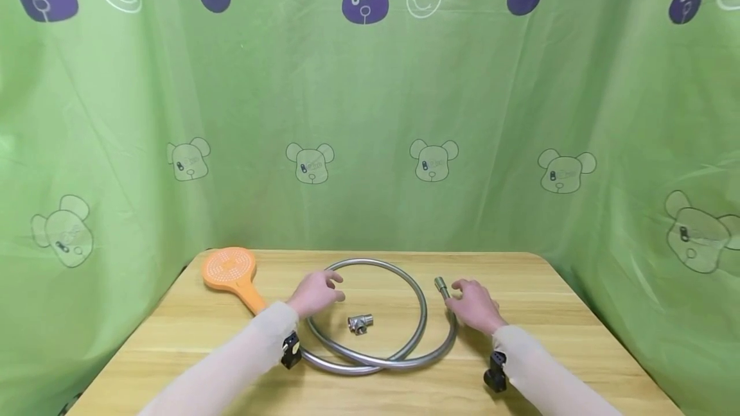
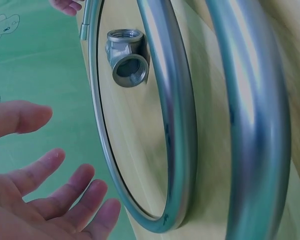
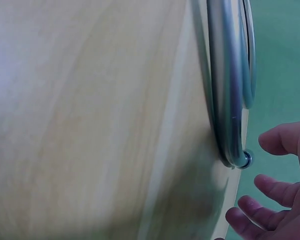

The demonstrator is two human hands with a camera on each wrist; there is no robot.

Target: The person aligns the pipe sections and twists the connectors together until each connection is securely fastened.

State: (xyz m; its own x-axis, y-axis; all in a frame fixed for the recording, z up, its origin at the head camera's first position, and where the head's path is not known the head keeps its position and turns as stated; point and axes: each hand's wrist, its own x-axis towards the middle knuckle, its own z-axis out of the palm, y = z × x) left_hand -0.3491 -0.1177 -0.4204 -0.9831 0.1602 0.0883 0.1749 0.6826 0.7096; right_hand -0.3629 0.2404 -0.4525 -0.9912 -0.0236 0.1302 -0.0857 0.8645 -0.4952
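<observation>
A silvery metal shower hose (image 1: 424, 310) lies coiled on the wooden table, its end fitting (image 1: 440, 284) toward the back right. Inside the loop is a small chrome tee fitting (image 1: 360, 323), whose threaded openings show in the left wrist view. My left hand (image 1: 315, 294) hovers over the left side of the coil, fingers spread and holding nothing. Close beside the hose's end fitting, my right hand (image 1: 475, 307) has loosely bent fingers; the right wrist view shows a gap between them and the hose. An orange shower head (image 1: 230, 268) lies left, its handle end hidden behind my left arm.
The wooden table (image 1: 520, 275) has rounded back corners. Green curtains (image 1: 370, 95) printed with bear heads and smiley faces hang behind it and on both sides. Each wrist carries a small black camera (image 1: 291, 350).
</observation>
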